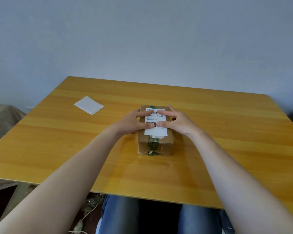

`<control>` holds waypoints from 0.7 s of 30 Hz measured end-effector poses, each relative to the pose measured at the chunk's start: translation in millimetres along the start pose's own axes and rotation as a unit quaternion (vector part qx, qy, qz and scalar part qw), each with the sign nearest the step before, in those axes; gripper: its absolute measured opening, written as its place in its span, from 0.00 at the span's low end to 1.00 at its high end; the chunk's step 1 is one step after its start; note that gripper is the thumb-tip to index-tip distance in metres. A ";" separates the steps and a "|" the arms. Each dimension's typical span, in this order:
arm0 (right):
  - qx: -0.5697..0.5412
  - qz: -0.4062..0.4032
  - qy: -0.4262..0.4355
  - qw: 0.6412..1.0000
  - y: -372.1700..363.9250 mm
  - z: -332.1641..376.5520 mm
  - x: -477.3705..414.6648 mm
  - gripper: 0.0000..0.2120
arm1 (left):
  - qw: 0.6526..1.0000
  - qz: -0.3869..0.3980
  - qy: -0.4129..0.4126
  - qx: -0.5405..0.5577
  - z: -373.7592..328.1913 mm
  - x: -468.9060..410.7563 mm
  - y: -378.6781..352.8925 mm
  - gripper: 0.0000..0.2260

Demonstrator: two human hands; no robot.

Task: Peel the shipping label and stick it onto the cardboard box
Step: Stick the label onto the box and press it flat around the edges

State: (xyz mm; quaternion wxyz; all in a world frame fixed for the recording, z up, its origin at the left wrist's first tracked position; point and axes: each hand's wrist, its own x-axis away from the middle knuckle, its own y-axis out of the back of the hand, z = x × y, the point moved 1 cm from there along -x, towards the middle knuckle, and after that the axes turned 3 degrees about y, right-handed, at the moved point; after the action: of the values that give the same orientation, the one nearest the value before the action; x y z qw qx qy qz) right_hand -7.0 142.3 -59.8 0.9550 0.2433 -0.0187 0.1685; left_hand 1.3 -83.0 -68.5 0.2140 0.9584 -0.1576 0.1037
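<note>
A small brown cardboard box with green printed tape stands in the middle of the wooden table. A white shipping label with black print lies flat on the box's top. My left hand rests on the label's left side, fingers spread, thumb and a fingertip pressing on the paper. My right hand mirrors it on the right side, its fingers apart and pressing down on the label. Neither hand grips anything. The hands hide the middle of the label's side edges.
A white backing sheet lies on the table at the far left. A pale wall rises behind the table. My jeans-clad legs show below the table's near edge, with cables on the floor at the left.
</note>
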 end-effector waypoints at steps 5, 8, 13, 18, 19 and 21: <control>0.012 0.037 -0.011 0.999 6.9 -2.6 -0.8 0.36 | 0.998 0.031 0.014 -0.052 -5.2 3.6 6.9 0.35; 0.019 0.053 -0.014 0.998 10.2 -3.1 -1.1 0.39 | 0.996 0.046 0.030 -0.071 -7.3 4.5 12.1 0.37; 0.023 0.070 -0.013 0.997 14.5 -4.3 -0.4 0.44 | 0.993 0.068 0.044 -0.089 -6.9 3.1 18.1 0.43; 0.015 0.086 -0.011 0.996 16.1 -4.9 -0.3 0.46 | 0.988 0.089 0.052 -0.112 -6.5 1.1 21.6 0.46; 0.018 0.088 -0.011 0.996 16.4 -5.1 -0.4 0.46 | 0.987 0.093 0.054 -0.120 -7.8 0.8 22.2 0.46; 0.026 0.095 -0.010 0.995 17.5 -5.8 -0.8 0.47 | 0.984 0.103 0.060 -0.135 -11.0 0.6 23.0 0.48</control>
State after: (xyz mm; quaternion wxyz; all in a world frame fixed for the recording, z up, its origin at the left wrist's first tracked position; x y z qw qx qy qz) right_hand -13.8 159.2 -56.9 0.9278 0.2668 -0.0472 0.2563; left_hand -7.5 -98.0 -49.9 0.3387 0.8913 -0.2552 0.1607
